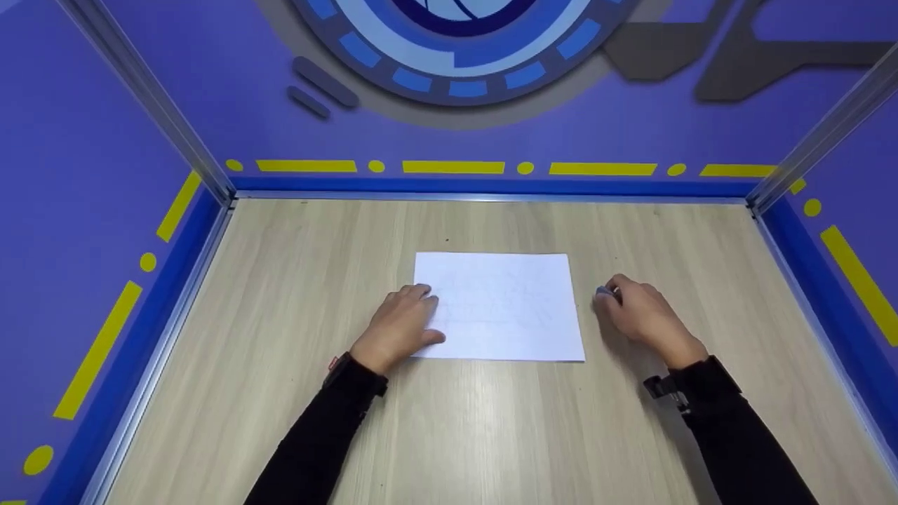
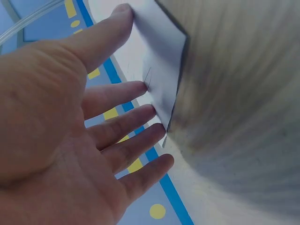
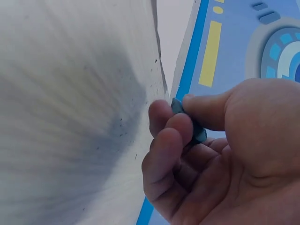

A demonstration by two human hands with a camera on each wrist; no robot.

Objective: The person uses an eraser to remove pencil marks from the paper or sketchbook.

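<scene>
A white sheet of paper (image 1: 505,308) with faint grey marks lies on the wooden table. My left hand (image 1: 400,322) rests on its left edge, the thumb near the lower corner and the fingers spread apart. In the left wrist view, the fingertips (image 2: 147,110) are at the paper's edge and the palm holds nothing. To the right of the sheet, my right hand (image 1: 642,312) pinches a small blue-green eraser (image 3: 199,135) between thumb and curled fingers. Most of the eraser is hidden by the fingers. That hand is apart from the paper, close over the table.
Small dark crumbs (image 3: 121,124) are scattered on the tabletop (image 1: 484,435) under the right hand. Blue-purple panels (image 1: 456,140) with yellow stripes wall in the table at the back and both sides, along metal edge rails (image 1: 491,197).
</scene>
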